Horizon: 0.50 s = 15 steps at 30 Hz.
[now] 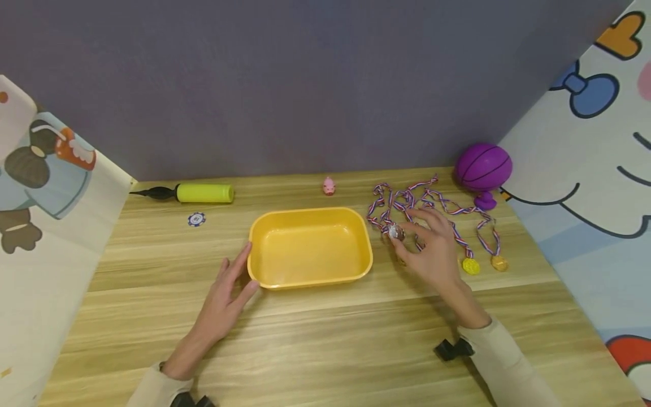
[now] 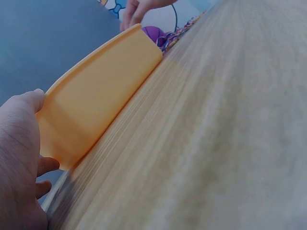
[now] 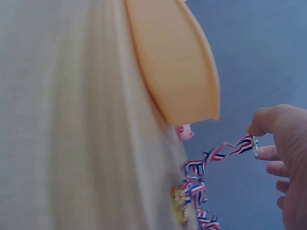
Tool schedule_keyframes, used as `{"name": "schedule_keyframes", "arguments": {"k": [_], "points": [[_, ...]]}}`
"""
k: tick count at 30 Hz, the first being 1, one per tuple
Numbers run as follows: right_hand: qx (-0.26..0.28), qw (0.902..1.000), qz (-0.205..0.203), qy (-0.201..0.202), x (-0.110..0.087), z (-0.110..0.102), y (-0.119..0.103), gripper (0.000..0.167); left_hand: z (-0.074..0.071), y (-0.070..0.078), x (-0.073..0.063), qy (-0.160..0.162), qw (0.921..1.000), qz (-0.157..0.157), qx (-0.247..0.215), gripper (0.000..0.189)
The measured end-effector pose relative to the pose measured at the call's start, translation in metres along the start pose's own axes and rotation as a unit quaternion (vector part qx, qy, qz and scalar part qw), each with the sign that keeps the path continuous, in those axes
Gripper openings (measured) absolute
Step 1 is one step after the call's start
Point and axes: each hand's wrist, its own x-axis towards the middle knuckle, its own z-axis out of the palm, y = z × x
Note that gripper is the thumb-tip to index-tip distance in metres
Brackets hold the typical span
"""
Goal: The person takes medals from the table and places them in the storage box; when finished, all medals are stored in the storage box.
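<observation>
The two hands worked well apart, one either side of the yellow tray (image 1: 311, 285). The left hand (image 1: 222, 305) had its fingers extended along the tray's left rim, with the thumb touching the near left corner. The right hand (image 1: 434, 254) pinched a silver medal (image 1: 395, 232) between thumb and fingers, near the tray's right rim; in the right wrist view the medal was off the table, its striped ribbon (image 3: 235, 150) trailing down to a tangle of others.

The tabletop (image 1: 325, 339) was pale wood with grain running mostly sideways. A dark grey wall (image 1: 305, 85) rose along its far edge, and white side panels with cartoon prints flanked it left and right, so the surface was hemmed on three sides.

Close to the far edge lay a lime-green hand pump (image 1: 205, 193) with a black nozzle, a pink pig figurine (image 1: 329, 186) behind the tray, and, in the far right corner, a purple mini basketball (image 1: 483, 167). A poker chip (image 1: 196, 219) lay near the pump. To the right of the right hand, a yellow medal (image 1: 470, 266) and a gold medal (image 1: 500, 263) lay side by side, apart. A broad stretch of wood ran between the forearms, from the tray's near side to the bottom of the head view.
</observation>
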Motion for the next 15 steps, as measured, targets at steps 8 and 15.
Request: {"name": "schedule_keyframes", "arguments": {"k": [8, 15], "points": [[0.01, 0.9999, -0.002, 0.005, 0.022, -0.002, -0.007, 0.028, 0.0, -0.002, -0.002, 0.002, 1.0, -0.001, -0.002, 0.077], [0.028, 0.9993, 0.001, 0.024, 0.037, -0.004, -0.016, 0.028, 0.0, -0.002, -0.001, 0.004, 1.0, 0.002, 0.0, 0.077]]}}
